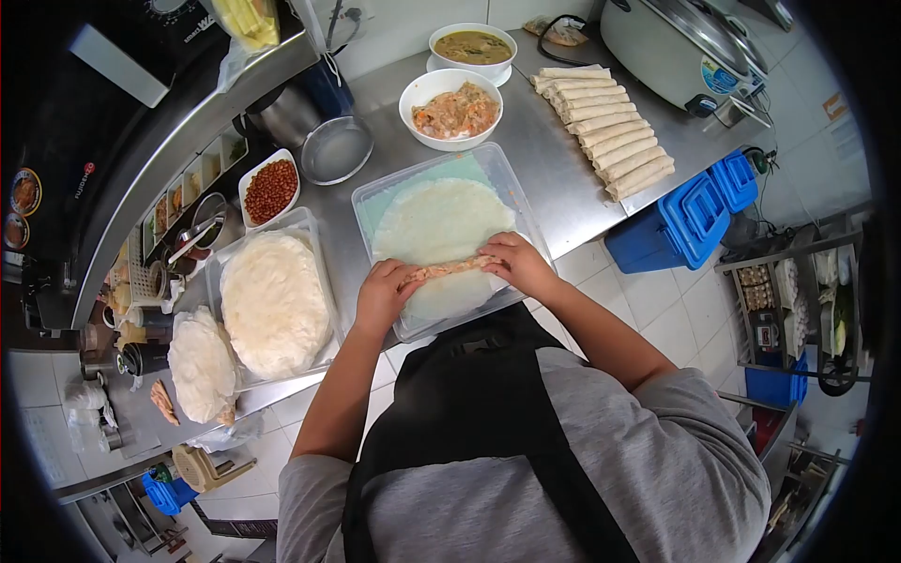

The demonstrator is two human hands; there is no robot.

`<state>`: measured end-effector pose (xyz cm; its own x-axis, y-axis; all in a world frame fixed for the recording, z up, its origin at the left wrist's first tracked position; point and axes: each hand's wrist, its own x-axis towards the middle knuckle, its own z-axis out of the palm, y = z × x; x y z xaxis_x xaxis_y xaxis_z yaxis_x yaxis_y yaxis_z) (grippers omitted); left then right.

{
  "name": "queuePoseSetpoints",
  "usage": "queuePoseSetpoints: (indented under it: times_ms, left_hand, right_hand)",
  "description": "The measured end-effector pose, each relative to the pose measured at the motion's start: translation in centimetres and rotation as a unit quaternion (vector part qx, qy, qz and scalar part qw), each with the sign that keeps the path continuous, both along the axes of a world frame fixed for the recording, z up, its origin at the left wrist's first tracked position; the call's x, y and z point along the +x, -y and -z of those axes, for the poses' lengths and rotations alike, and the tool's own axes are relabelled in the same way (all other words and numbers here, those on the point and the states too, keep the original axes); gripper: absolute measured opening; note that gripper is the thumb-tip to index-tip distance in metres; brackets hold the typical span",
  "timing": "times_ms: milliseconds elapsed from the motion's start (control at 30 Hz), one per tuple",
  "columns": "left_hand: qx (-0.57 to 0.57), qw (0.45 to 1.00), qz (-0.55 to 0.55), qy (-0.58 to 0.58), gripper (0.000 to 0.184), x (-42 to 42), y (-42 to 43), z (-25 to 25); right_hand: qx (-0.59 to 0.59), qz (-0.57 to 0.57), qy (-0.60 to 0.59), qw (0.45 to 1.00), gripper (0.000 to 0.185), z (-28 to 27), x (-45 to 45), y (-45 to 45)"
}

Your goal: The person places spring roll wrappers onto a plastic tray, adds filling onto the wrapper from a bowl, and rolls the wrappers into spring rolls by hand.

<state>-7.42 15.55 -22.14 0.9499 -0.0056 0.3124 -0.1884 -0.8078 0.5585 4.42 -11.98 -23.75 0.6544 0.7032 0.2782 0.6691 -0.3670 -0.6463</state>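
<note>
A round translucent wrapper (441,218) lies on a green sheet over a clear plastic lid (522,192). Across its lower part runs a long strip of pinkish filling (450,268). My left hand (383,293) is at the strip's left end, fingers bent onto it. At the right end, my right hand (521,266) has its fingertips pressed on the filling. Beyond the lid stands a white bowl of orange-pink filling (456,114). Finished pale rolls (615,134) lie in a row at the upper right.
On the left, a plastic container (328,324) holds a stack of round wrappers (275,302). Near it are a bowl of red beans (271,190) and a metal bowl (337,150). Behind stand a soup bowl (472,47) and a large cooker (671,47). Blue bins (671,225) are on the floor.
</note>
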Motion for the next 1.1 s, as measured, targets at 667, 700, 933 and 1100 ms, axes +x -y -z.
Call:
queuePoseSetpoints:
  times_ms: [667,700,933,1100]
  left_hand:
    - [-0.152,0.950,-0.246,-0.118,0.045,-1.6,-2.2,-0.8]
    - [-0.177,0.944,-0.250,-0.120,0.041,-1.5,-1.9,-0.8]
    - [-0.256,0.936,-0.231,-0.066,0.026,-0.5,0.0,-1.9]
    - [-0.115,0.970,-0.198,-0.086,0.014,-0.8,0.5,-1.3]
  right_hand:
    - [-0.068,0.199,0.054,0.976,0.041,-1.3,0.4,2.7]
    - [-0.091,0.220,0.035,0.971,0.037,-1.6,0.2,2.1]
    - [-0.091,0.249,-0.051,0.963,0.018,-1.3,0.0,0.8]
    - [-0.075,0.231,-0.052,0.969,0.016,-1.2,-0.1,1.0]
